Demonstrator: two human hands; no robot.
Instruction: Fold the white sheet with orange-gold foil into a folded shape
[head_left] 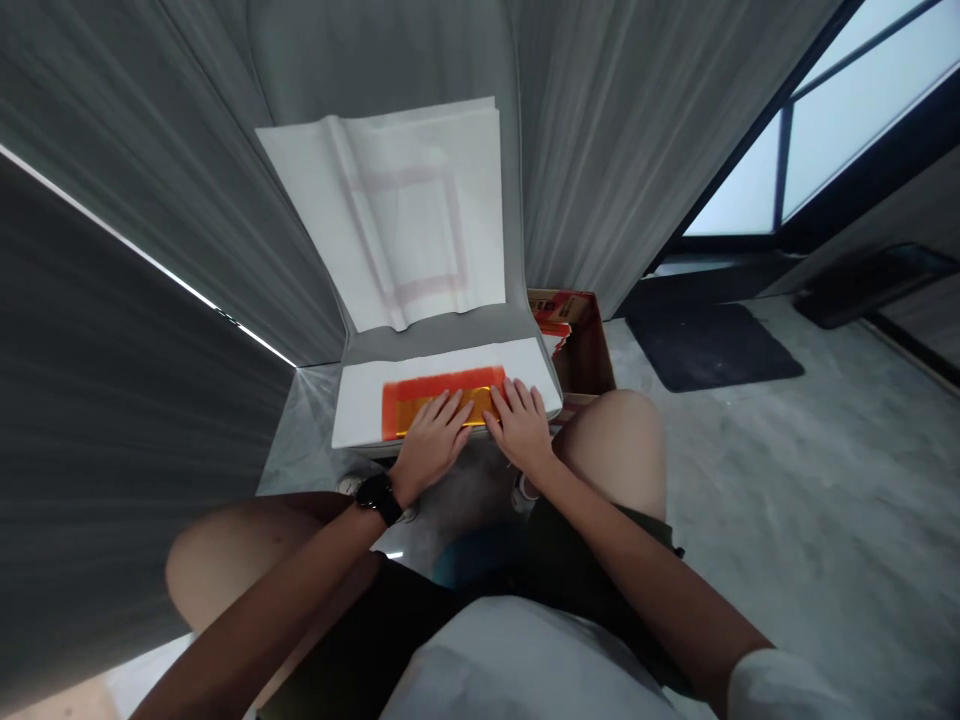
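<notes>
The left hand [431,447] and right hand [521,428] lie open and flat, side by side, on a gold-yellow strip [480,403]. Its long axis runs left to right across both hands, over an orange-red patch [442,390] on white paper [529,365].

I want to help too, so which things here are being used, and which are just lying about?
Being used:
left hand and right hand, both flat on a shiny gold strip
orange patch
white paper

Just lying about:
faintly marked paper sheet
cardboard box
floor mat
</notes>
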